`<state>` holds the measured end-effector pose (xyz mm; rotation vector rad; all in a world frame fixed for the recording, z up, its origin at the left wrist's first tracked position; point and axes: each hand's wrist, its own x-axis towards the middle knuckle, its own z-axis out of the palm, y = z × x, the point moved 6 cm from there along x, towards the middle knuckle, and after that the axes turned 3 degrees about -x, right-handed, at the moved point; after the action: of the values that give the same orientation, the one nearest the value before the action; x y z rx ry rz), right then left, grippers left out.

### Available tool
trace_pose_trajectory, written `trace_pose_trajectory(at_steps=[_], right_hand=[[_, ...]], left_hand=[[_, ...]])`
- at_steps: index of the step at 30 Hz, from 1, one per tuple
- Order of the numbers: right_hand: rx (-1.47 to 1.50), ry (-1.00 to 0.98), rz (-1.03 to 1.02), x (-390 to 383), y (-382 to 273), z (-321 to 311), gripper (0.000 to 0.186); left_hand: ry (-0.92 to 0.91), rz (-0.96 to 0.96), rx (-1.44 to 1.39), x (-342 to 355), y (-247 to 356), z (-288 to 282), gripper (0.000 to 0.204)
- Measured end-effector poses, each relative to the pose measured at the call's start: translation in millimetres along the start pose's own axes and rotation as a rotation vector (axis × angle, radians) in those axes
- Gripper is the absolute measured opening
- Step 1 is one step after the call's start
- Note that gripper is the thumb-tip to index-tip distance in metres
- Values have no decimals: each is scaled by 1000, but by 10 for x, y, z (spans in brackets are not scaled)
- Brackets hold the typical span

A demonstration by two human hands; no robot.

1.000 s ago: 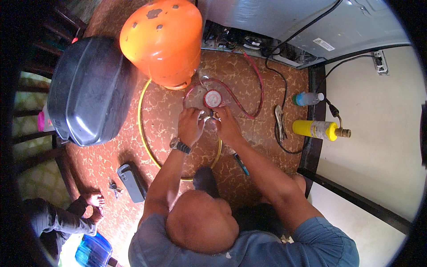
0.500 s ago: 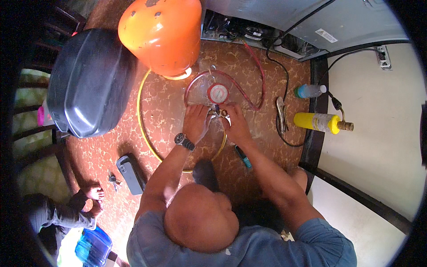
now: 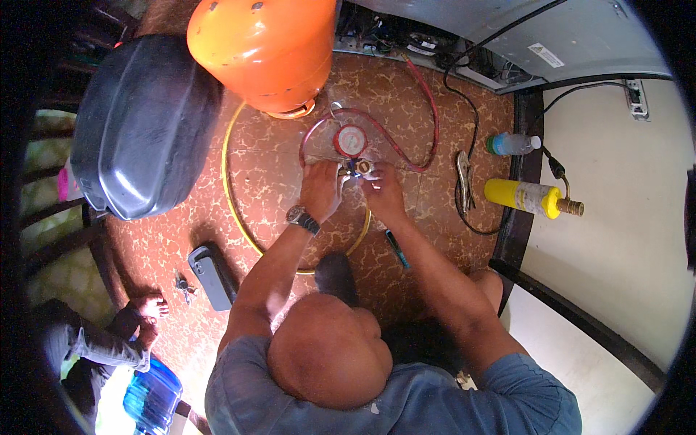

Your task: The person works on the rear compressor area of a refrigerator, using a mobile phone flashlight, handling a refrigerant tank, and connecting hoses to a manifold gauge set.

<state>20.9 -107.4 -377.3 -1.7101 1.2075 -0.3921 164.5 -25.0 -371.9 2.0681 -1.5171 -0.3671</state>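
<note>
Both hands are staying at the manifold gauge [image 3: 351,141] on the floor [image 3: 275,181]; left hand [image 3: 320,190] and right hand [image 3: 382,193] are pinching its brass fittings [image 3: 355,168] below the orange cylinder [image 3: 264,47].

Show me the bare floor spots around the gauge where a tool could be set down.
Free: floor inside the yellow hose loop, left of the left hand; also between the red hose and pliers. Crowded: around the gauge, both hands, right hand, screwdriver.
</note>
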Motion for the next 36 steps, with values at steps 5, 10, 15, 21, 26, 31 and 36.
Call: trace_pose_trajectory(at_steps=[5, 10, 15, 21, 26, 31, 36], right_hand=[[251, -319, 318, 16, 405, 304, 27], [228, -370, 357, 68, 483, 309, 29], [-368, -71, 75, 51, 199, 217, 30], [-139, -95, 131, 59, 310, 201, 38], [-142, -115, 176, 68, 326, 209, 35], [-57, -133, 172, 92, 399, 253, 29], [-90, -148, 142, 106, 441, 267, 28]], left_hand=[[70, 23, -23, -27, -27, -53, 24], [59, 43, -85, 13, -23, -72, 23], [-76, -37, -48, -7, -54, 7, 29], [-60, -26, -73, 39, 2, -46, 27], [-58, -28, -77, 45, -46, -57, 22], [-78, -61, -48, 118, -97, -49, 25], [-117, -45, -64, 129, -77, -85, 29]])
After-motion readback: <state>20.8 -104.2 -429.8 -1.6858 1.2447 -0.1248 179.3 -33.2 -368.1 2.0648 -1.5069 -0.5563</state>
